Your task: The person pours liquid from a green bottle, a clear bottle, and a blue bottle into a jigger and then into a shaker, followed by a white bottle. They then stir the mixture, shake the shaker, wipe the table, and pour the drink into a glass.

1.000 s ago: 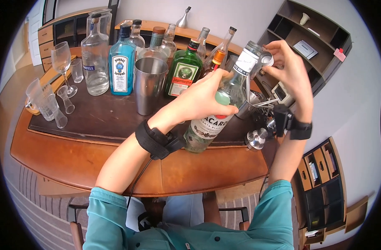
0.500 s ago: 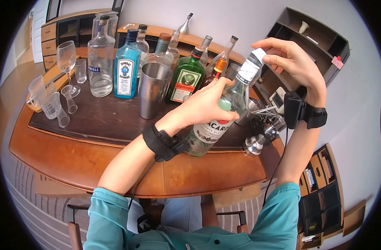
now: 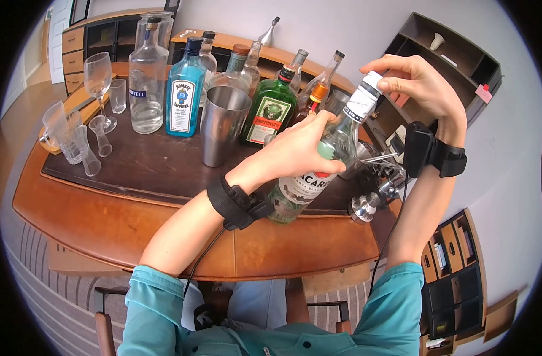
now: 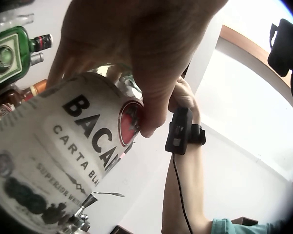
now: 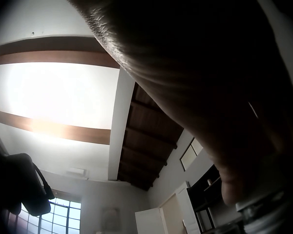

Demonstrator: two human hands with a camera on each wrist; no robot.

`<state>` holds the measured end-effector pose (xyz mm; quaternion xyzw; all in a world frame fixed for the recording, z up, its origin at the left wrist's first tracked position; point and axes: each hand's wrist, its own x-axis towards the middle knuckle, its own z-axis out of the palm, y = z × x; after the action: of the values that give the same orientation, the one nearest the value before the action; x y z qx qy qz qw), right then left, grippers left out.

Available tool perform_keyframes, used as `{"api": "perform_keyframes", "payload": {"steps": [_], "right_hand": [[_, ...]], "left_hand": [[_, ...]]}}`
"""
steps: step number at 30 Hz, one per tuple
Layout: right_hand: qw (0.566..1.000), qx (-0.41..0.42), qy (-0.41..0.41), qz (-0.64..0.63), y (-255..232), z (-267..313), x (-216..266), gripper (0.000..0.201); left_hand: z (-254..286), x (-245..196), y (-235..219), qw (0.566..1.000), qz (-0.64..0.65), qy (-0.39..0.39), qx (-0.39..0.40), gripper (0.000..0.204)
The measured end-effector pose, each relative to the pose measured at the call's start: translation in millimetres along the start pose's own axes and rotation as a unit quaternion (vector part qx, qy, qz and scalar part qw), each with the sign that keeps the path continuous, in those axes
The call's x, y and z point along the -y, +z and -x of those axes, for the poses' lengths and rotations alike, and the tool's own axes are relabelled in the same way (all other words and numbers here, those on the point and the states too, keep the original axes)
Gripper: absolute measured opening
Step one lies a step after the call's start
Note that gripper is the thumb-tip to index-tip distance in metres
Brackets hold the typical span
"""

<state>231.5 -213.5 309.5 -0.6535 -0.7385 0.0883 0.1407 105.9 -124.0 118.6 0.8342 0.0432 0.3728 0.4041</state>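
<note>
A clear Bacardi bottle (image 3: 303,188) leans to the right over the table's front edge. Around its upper body my left hand (image 3: 296,147) is wrapped, thumb toward me; the left wrist view shows the thumb beside the label's red emblem. My right hand (image 3: 424,88) pinches the white screw cap (image 3: 372,80) at the bottle's mouth between thumb and fingers. In the right wrist view that hand is a dark shape, with the cap's ridged edge dim at the lower right.
A steel shaker tin (image 3: 224,127) stands left of the Bacardi bottle. Behind are a blue Bombay bottle (image 3: 185,89), a green Jägermeister bottle (image 3: 271,110) and several clear bottles. Glasses, including a wine glass (image 3: 99,77), stand at the left; a metal jigger (image 3: 363,207) and bar tools are at the right.
The cap, held off beside the neck a second ago, has moved onto the bottle's mouth, with the right hand's fingers staying on it. The left hand keeps its hold on the bottle.
</note>
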Motion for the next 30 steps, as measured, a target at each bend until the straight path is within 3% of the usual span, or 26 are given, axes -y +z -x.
{"api": "perform_keyframes", "payload": {"steps": [4,6,7,13,15,16,17,18,19,20,21,23,25,27,28,30], "right_hand": [[1.0,0.006,-0.012,-0.001,-0.9,-2.0,-0.7,0.026],[0.991,0.018,-0.127,-0.02,-0.9,-5.7,-11.9,0.026],[0.992,0.018,-0.127,-0.018,-0.4,-5.3,-12.5,0.026],[0.996,-0.045,-0.075,-0.004,9.7,-0.1,-5.9,0.025],[0.991,-0.11,0.033,0.071,18.1,-0.9,4.8,0.025],[0.98,-0.163,0.017,0.113,25.7,-2.9,2.5,0.036],[0.98,-0.163,0.016,0.113,34.5,-5.2,6.5,0.036],[0.931,-0.222,0.069,0.281,44.6,-8.7,12.8,0.044],[0.847,-0.275,0.121,0.438,50.9,-11.8,17.9,0.051],[0.853,-0.234,0.18,0.43,49.4,-13.7,24.9,0.064],[0.853,-0.236,0.178,0.429,43.2,-12.1,26.3,0.064],[0.953,-0.163,0.205,0.153,22.9,-3.2,18.1,0.063],[0.988,-0.15,-0.009,0.044,18.8,8.6,1.3,0.052],[0.991,-0.081,-0.106,0.005,14.3,7.8,-6.1,0.047],[0.991,-0.081,-0.105,0.005,11.3,5.1,-4.9,0.047],[0.999,0.011,-0.003,0.048,4.0,-0.9,1.8,0.048]], "left_hand": [[0.6,0.0,-1.5,1.0,-0.013,0.005,0.002,0.075],[0.7,-0.3,-2.4,1.0,-0.014,0.01,0.006,0.075],[0.7,-0.6,-2.9,1.0,-0.014,0.007,0.008,0.075],[0.9,-1.7,-1.3,1.0,-0.003,-0.007,0.007,0.076],[1.0,0.4,-1.1,1.0,0.001,-0.003,0.003,0.076],[0.2,3.3,0.5,1.0,0.004,0.002,-0.001,0.076],[0.1,3.1,0.9,1.0,0.008,0.007,-0.005,0.076],[0.5,2.0,0.5,1.0,0.008,0.007,-0.006,0.076],[1.7,-2.5,-1.1,1.0,-0.001,-0.002,0.005,0.076],[2.8,-5.2,-2.3,1.0,-0.01,-0.011,0.015,0.076],[3.1,-5.2,-2.1,1.0,-0.013,-0.01,0.014,0.076],[2.6,-2.0,-0.2,1.0,-0.004,0.008,0.009,0.076],[1.1,1.7,-0.9,1.0,0.005,0.013,0.0,0.076],[0.4,0.6,-1.9,1.0,0.002,-0.001,0.005,0.076],[-0.1,0.3,-2.2,1.0,0.003,0.0,0.004,0.076],[0.9,1.2,-0.8,1.0,0.003,0.005,0.004,0.076]]}}
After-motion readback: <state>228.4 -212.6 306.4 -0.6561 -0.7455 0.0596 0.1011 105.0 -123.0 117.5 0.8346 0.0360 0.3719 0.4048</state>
